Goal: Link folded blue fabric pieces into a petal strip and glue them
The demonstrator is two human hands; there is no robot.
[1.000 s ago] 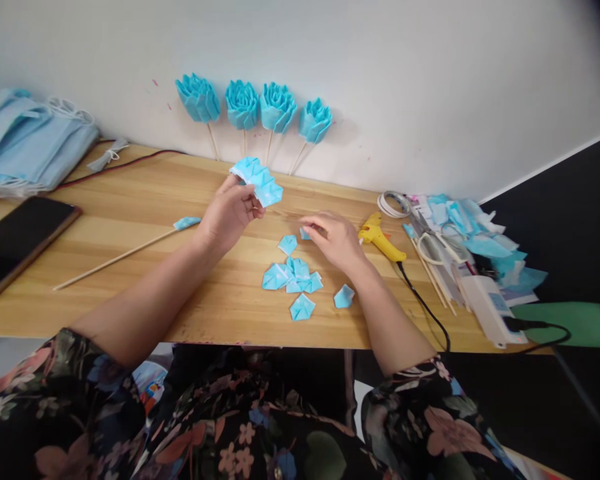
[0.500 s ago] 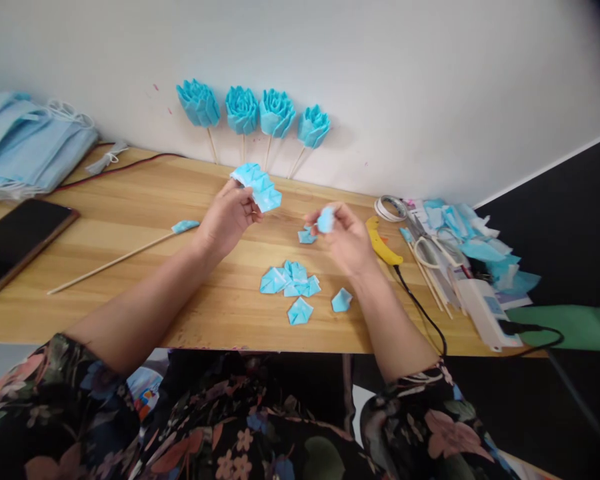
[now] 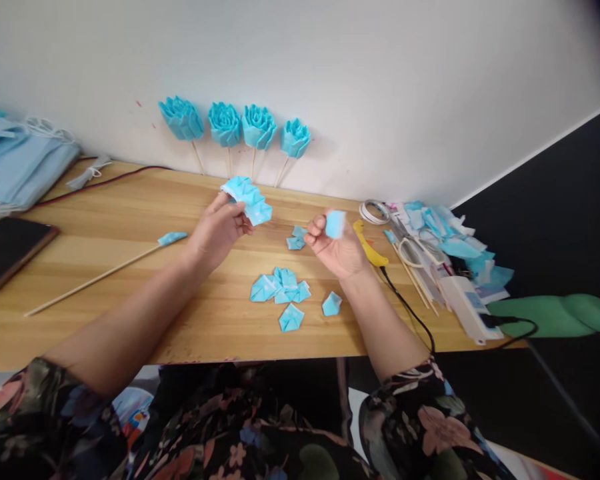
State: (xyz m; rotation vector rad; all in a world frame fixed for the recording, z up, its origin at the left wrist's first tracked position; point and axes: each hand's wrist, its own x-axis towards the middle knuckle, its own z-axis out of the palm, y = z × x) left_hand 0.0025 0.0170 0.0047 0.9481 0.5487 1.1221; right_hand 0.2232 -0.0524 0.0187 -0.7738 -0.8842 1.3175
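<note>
My left hand [image 3: 220, 227] is closed on a fanned strip of folded blue petals [image 3: 249, 199], held above the table between thumb and fingers. To its right, my right hand [image 3: 339, 250] pinches a single folded blue petal [image 3: 335, 224], slightly blurred. Beneath the hands, a cluster of folded blue petals [image 3: 280, 287] lies on the wood. Two single petals rest nearby, one petal [image 3: 291, 317] below the cluster and another petal [image 3: 332, 304] by my right wrist. A small blue folded piece [image 3: 296, 239] sits left of my right fingers.
Several blue flowers on sticks [image 3: 225, 125] lean on the wall. A blue-tipped stick [image 3: 95, 279], a phone [image 3: 15, 250] and a stack of masks [image 3: 25, 160] are at left. Right are a yellow glue gun [image 3: 370, 247], tape [image 3: 375, 213], scissors [image 3: 415, 250], blue scraps [image 3: 450, 230] and a power strip [image 3: 470, 307].
The whole view has shifted, so the table items sit further left. My right hand has turned its petal to show more of its flat face. Both hands keep their holds.
</note>
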